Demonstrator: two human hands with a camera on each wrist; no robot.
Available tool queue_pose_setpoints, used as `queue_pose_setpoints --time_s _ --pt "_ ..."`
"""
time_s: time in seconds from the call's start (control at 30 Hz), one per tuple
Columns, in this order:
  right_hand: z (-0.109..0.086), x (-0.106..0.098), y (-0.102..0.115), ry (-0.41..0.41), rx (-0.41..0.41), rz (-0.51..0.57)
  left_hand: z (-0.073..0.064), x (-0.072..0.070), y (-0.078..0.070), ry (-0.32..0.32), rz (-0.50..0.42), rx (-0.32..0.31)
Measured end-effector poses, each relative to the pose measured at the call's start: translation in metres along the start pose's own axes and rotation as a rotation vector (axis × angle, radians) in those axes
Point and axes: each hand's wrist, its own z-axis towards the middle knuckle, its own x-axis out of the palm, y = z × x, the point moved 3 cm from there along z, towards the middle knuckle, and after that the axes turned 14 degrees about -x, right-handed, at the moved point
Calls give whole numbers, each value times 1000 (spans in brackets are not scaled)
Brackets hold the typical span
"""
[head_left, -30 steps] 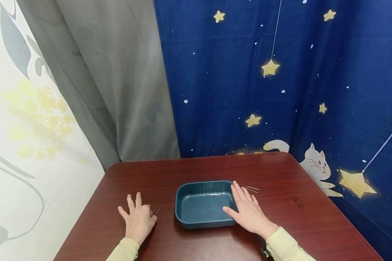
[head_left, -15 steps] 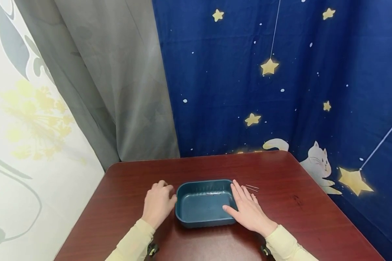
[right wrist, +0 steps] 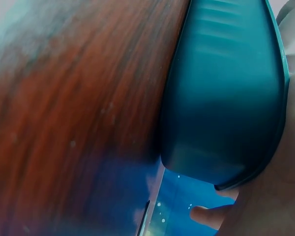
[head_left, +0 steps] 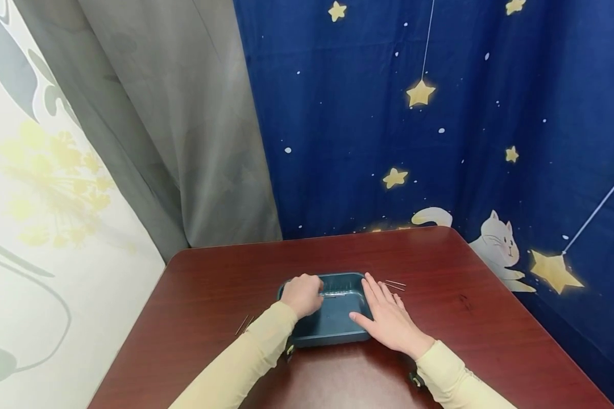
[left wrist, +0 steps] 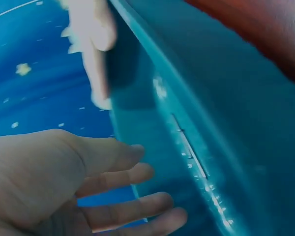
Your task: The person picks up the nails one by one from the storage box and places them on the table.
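A dark teal rectangular plastic box (head_left: 332, 339) stands on the table. My left hand (head_left: 303, 295) is over its left part, palm turned inward. In the left wrist view its fingers are loosely bent with nothing visible between them. Thin metal rods (left wrist: 191, 152) lie on the box floor along the far wall. My right hand (head_left: 391, 324) rests on the box's right rim, fingers straight and thumb over the inside. In the right wrist view that hand (right wrist: 265, 196) lies against the rim of the box (right wrist: 226, 98).
Two thin metal rods (head_left: 243, 325) lie on the table left of the box, beside the left sleeve. Two more rods (head_left: 395, 285) lie beyond the right fingertips. The reddish-brown table (head_left: 225, 267) ends at curtains (head_left: 358, 142) behind.
My left hand has moved from the rods at the left, rightward and over the box. The right hand stays on the rim. The view has tilted slightly down.
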Motion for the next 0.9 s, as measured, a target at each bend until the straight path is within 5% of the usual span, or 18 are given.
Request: queue_pose_setpoints --time_s 0.23,0.43,0.7,0.9 --pt "-1 0 0 -2 1 10 24 22 -20 64 188 60" --pt "-3 3 -2 11 5 -5 25 26 -36 112 328 78" --pt "-8 0 -1 10 12 18 23 38 -44 9 389 115" --pt "-8 -1 0 -5 7 18 26 51 -40 13 375 117"
